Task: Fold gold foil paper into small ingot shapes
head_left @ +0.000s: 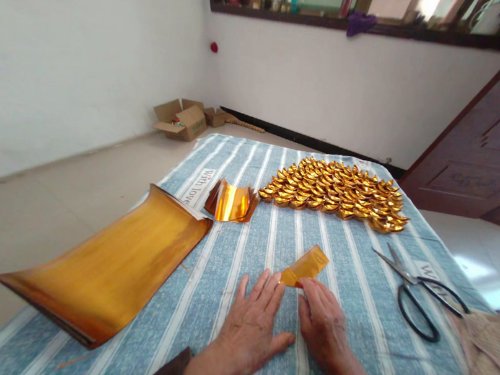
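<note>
A small piece of gold foil paper (312, 263) lies on the striped cloth, with a fold across its near end. My left hand (252, 322) rests flat with its fingers spread, and its fingertips touch the paper's near left corner. At the near right corner, the bent fingers of my right hand (323, 317) pinch the paper's edge. A curled stack of small gold foil sheets (232, 202) sits farther back on the left. Beyond my hands is a large group of folded gold paper ingots (339, 188), set close together in rows.
A stack of large gold foil sheets (112, 261) lies along the left side of the table (217, 345). Black-handled scissors (414, 281) lie open-bladed on the right, near a beige cloth (494, 362). An opened cardboard box (182, 121) stands on the floor behind.
</note>
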Available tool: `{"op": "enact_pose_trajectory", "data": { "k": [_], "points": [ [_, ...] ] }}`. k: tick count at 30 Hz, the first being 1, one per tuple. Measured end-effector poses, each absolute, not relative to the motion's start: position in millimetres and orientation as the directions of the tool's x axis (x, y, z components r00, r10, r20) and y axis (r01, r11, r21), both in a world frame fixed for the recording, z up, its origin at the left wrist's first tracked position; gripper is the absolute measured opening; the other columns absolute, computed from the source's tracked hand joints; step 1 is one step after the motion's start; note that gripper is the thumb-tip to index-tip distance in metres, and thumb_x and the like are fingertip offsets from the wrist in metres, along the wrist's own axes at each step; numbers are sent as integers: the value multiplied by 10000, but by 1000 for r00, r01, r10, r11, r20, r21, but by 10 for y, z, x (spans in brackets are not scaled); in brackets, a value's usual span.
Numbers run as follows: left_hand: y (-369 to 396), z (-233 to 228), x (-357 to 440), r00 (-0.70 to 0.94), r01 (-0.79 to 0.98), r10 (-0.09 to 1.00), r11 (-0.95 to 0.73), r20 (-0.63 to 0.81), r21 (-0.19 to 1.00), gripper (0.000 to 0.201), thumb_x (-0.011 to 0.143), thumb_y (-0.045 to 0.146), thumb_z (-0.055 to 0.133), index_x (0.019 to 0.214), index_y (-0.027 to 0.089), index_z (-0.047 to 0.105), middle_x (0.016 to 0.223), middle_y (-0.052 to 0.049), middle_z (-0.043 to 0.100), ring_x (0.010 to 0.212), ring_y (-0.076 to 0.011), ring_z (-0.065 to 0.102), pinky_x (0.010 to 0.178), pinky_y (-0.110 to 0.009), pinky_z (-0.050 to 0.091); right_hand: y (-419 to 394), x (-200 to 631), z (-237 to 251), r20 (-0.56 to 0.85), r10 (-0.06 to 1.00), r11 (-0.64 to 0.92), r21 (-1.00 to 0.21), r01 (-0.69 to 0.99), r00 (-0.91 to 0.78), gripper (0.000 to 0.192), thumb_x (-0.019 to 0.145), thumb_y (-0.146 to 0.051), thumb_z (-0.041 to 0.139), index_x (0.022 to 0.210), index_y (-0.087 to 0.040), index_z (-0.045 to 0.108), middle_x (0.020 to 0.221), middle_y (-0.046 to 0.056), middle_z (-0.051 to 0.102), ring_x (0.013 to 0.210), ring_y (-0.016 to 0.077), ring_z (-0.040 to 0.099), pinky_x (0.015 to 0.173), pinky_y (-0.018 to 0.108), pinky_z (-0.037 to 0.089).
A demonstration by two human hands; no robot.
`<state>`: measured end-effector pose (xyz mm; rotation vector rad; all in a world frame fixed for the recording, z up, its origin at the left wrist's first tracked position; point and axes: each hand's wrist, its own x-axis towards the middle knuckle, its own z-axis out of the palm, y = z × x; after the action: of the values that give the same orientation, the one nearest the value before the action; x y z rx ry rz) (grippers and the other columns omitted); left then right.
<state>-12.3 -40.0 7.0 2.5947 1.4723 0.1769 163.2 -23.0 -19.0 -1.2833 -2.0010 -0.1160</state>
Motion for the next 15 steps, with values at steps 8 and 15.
{"op": "enact_pose_trajectory", "data": {
  "k": [8, 15],
  "points": [
    [-405, 43, -128, 506, 842, 861, -506, 52, 187, 745, 862, 584, 483, 1443, 143, 327, 1514, -133, 329, 1404, -358, 228, 1075, -657, 224, -237, 1628, -193, 627, 755, 472, -315, 823, -193, 281, 917, -140, 402, 1118, -167, 596, 966, 96, 704, 939, 224, 658, 827, 387, 557],
    [-411, 23, -119, 501, 845, 862, -506, 76, 175, 729, 862, 579, 488, 1431, 146, 347, 1512, -129, 337, 1398, -360, 239, 1078, -649, 221, -241, 1633, -205, 626, 727, 514, -224, 828, -281, 294, 918, -115, 387, 1088, -153, 624, 998, 98, 699, 983, 227, 633, 846, 390, 542]
  ]
}}
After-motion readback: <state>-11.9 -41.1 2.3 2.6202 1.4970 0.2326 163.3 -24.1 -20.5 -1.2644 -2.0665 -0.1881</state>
